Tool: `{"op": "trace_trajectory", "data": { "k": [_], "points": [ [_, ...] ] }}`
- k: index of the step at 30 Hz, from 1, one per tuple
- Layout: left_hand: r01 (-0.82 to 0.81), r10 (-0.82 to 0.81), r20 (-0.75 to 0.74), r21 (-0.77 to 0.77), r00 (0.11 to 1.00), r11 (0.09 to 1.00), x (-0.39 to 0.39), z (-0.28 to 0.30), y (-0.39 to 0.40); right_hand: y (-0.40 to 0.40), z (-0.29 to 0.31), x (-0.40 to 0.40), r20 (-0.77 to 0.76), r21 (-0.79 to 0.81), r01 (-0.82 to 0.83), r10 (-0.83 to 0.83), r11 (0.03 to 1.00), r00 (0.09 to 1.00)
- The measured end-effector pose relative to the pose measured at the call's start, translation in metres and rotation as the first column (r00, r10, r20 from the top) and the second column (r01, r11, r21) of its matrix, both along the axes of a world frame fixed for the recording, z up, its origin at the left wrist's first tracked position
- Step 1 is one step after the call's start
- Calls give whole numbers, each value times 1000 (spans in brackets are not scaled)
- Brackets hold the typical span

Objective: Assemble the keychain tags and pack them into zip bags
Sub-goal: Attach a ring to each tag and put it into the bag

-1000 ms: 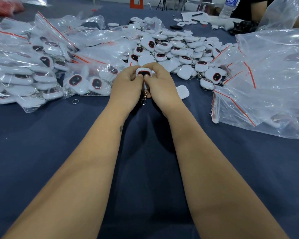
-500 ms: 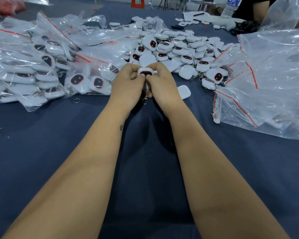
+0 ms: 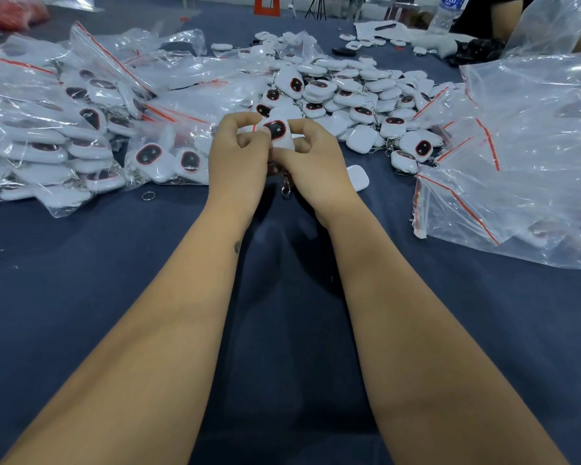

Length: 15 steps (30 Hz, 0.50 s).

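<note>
A white keychain tag (image 3: 278, 133) with a dark red-rimmed oval face is held upright above the blue table (image 3: 114, 280). My left hand (image 3: 237, 159) pinches its left side and my right hand (image 3: 311, 162) grips its right side. A metal clasp (image 3: 285, 191) hangs below it between my wrists. Behind my hands lies a heap of loose tags (image 3: 349, 95). Filled zip bags (image 3: 64, 122) are piled on the left. Empty zip bags (image 3: 517, 146) with red seals lie on the right.
A single white tag half (image 3: 358, 177) lies just right of my right hand. A loose metal ring (image 3: 148, 196) rests on the table to the left. A water bottle (image 3: 448, 10) and another person's arm (image 3: 503, 15) are at the far right.
The tag now stands higher between my fingers with its dark face more exposed. My fingertips have spread apart from the earlier tight clasp.
</note>
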State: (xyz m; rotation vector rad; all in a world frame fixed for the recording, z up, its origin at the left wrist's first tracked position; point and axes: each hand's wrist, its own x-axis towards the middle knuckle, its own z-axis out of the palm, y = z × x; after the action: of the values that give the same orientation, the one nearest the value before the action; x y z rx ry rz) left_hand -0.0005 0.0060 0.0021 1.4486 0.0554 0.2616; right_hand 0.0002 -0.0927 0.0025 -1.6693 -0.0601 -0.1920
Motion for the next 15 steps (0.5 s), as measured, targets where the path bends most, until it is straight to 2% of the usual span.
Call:
{"op": "trace_trajectory", "data": {
  "k": [2,4,6,8,10,12,15],
  "points": [
    [-71,70,36,14,997,997,-2,2,1,-1,-2,1,14,-24,65,-65,998,998],
    [-214,193,119,197,974,957,-3,1,4,-2,-3,3,18,-13,117,-117,993,993],
    [-308,246,199,398,949,864,-3,-1,8,-4,-4,5,11,17,143,-143,990,990],
    [-299,215,212,573,954,763,-1,-5,10,-5,-3,6,19,17,160,-160,987,987],
    [-257,179,186,744,966,616,1,-9,10,-6,-2,5,39,-9,161,-160,987,986],
    [-243,175,176,816,969,524,1,-11,10,-5,-2,5,44,-49,166,-164,985,985],
    [-243,204,156,814,967,528,1,-10,12,-4,-3,4,28,-60,173,-171,983,985]
  ]
}}
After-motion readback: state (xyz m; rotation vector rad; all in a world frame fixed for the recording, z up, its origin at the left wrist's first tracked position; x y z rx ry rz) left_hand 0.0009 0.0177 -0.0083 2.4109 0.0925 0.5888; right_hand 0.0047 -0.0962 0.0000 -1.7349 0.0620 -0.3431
